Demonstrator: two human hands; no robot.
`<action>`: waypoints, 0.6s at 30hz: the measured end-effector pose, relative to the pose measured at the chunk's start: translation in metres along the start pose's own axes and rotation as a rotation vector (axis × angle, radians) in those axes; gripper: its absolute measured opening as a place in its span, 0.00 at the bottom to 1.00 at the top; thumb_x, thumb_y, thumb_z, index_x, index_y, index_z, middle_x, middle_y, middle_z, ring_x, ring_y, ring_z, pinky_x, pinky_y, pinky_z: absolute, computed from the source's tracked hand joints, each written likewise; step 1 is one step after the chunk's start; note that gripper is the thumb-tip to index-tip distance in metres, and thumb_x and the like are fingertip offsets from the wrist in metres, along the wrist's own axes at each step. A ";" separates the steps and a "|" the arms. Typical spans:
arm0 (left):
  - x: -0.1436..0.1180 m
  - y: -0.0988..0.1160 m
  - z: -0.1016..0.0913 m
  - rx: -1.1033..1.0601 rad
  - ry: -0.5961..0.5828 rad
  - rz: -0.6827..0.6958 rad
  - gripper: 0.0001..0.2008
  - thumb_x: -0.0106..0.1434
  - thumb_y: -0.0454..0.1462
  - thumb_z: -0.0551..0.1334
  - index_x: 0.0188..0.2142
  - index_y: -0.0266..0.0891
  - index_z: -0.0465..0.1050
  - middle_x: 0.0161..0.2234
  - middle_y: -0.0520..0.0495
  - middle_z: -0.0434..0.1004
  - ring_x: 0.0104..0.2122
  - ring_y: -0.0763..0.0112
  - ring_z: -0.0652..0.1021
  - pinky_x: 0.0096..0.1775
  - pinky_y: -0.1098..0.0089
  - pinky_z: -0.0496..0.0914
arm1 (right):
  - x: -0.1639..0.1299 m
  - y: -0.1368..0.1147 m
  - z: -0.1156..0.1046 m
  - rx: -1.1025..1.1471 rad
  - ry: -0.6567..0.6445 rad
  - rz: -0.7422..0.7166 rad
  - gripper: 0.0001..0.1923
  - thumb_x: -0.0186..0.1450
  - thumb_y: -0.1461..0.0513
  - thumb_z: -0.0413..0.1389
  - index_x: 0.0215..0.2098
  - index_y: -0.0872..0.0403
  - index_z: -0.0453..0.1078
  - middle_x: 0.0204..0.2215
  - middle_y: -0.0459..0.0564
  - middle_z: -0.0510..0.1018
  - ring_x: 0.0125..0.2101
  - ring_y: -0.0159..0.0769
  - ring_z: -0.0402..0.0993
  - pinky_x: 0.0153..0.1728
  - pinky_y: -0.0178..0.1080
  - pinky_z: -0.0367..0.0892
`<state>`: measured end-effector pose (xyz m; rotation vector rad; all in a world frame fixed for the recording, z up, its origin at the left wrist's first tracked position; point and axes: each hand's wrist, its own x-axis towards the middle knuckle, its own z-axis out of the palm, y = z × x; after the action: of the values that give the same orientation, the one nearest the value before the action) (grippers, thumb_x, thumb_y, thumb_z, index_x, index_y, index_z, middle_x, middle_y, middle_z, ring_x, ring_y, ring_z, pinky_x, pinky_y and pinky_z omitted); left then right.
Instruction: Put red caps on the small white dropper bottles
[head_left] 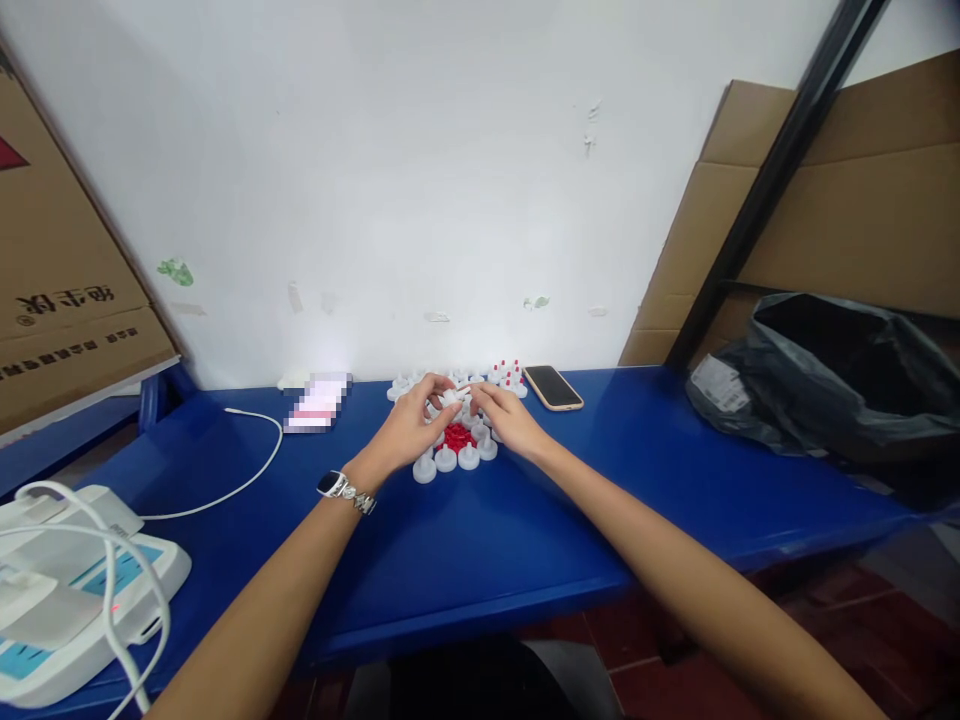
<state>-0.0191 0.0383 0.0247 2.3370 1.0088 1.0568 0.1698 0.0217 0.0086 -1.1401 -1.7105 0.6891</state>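
Note:
My left hand (422,418), with a watch at its wrist, is closed around a white nozzle cap (452,398) whose spout points to the right. At the spout's tip, the fingers of my right hand (504,412) are pinched together; whatever is between them is too small to make out. Below both hands lies a pile of small red tips (456,437). Several white nozzle caps (446,458) stand spout-up around that pile, partly hidden by my hands. Behind my right hand are several white caps with red tips (513,380) on their spouts.
A phone (553,388) lies right of the caps on the blue table (465,560). Left are a blurred-out lit object (319,402), a white cable (255,480) and a power strip (161,580). A dark plastic bag (810,380) sits far right; cardboard (75,250) stands left.

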 end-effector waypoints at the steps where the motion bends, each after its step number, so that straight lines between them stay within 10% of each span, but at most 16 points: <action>1: 0.000 0.000 0.001 0.001 -0.004 0.006 0.15 0.67 0.46 0.58 0.49 0.42 0.67 0.43 0.45 0.76 0.39 0.65 0.76 0.39 0.65 0.70 | 0.000 0.000 -0.001 0.096 -0.004 -0.002 0.17 0.69 0.50 0.48 0.36 0.53 0.70 0.27 0.45 0.74 0.29 0.33 0.68 0.34 0.36 0.62; 7: 0.001 0.001 0.007 -0.011 0.000 0.031 0.19 0.66 0.49 0.59 0.52 0.43 0.65 0.47 0.44 0.76 0.43 0.62 0.76 0.40 0.64 0.70 | 0.011 0.006 -0.015 0.245 0.090 -0.058 0.17 0.61 0.49 0.59 0.34 0.55 0.71 0.27 0.48 0.78 0.30 0.33 0.74 0.34 0.36 0.66; 12: 0.000 -0.003 0.010 0.051 0.000 0.025 0.16 0.67 0.49 0.57 0.47 0.42 0.70 0.46 0.44 0.76 0.41 0.62 0.76 0.39 0.62 0.71 | 0.043 0.023 -0.051 -0.140 0.286 0.025 0.09 0.62 0.59 0.57 0.34 0.57 0.73 0.29 0.50 0.80 0.29 0.33 0.74 0.32 0.35 0.66; 18: -0.001 0.000 0.016 0.083 -0.065 0.071 0.13 0.68 0.47 0.56 0.42 0.42 0.73 0.43 0.45 0.75 0.41 0.61 0.76 0.43 0.60 0.70 | 0.074 0.044 -0.064 -0.691 0.125 0.077 0.11 0.63 0.64 0.53 0.37 0.57 0.77 0.34 0.53 0.82 0.33 0.34 0.75 0.34 0.34 0.64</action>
<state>-0.0077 0.0365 0.0142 2.4741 0.9691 0.9754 0.2359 0.1040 0.0267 -1.6820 -1.8538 0.0450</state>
